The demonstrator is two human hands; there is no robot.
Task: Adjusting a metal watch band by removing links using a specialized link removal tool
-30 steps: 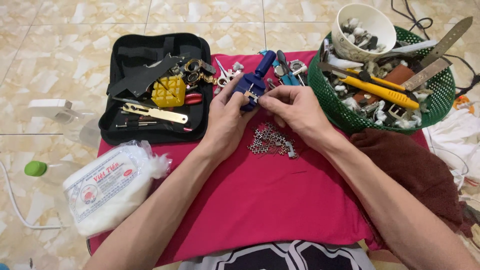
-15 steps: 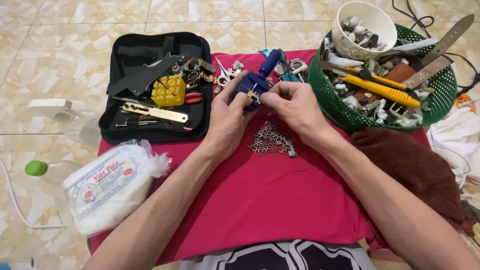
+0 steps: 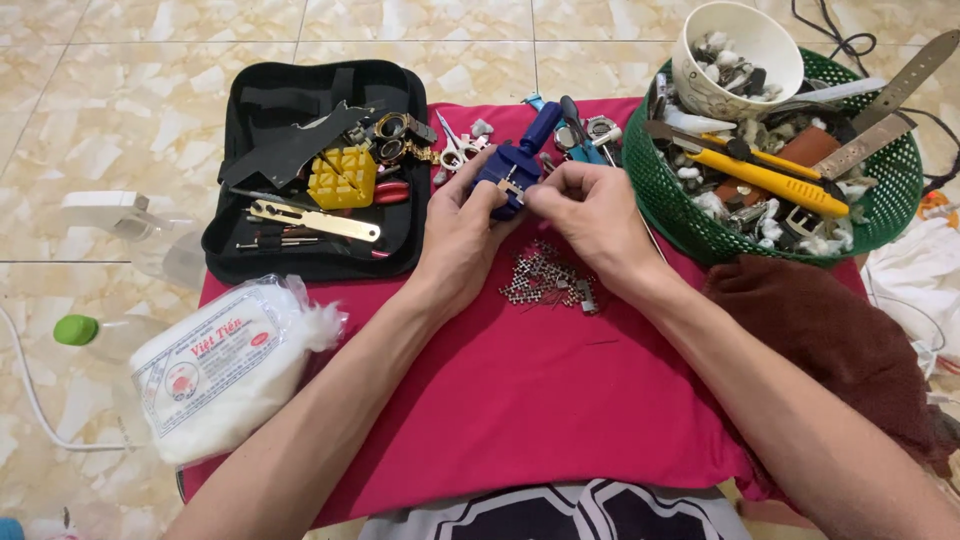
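Hands meet at the far middle of the red cloth mat (image 3: 520, 400), both on a small blue plastic watch-link remover tool (image 3: 508, 172) with a screw handle angled away toward the top edge.

Left hand (image 3: 462, 225): fingers curled around the tool's body from the left, thumb on top, closed firm on it. Right hand (image 3: 590, 205): thumb and forefinger pressed together at the tool's near right end, pinching something small at the slot. Can't tell if that is a pin or a band link; too small to resolve.

Relative to the mat:
- loose pile of small silver metal bracelet links (image 3: 548, 275) on the mat, just on the near side of the hands
- open black zip tool case (image 3: 312, 165) off the far left corner, with a yellow plastic block (image 3: 342, 175) inside
- green plastic mesh basket (image 3: 665, 195) of tools at the far right corner, with a white ceramic cup (image 3: 700, 95) of parts in it
- clear bag of white cotton (image 3: 215, 365) on the near left edge
- brown towel (image 3: 830, 340) on the right edge

Handling, my read: the tool is light and rigid, smooth plastic, a bit slippery. Best held by the body block, leaving the handle free to turn. Links and pins are tiny, hard and prone to roll or scatter; fingertip pinch only.
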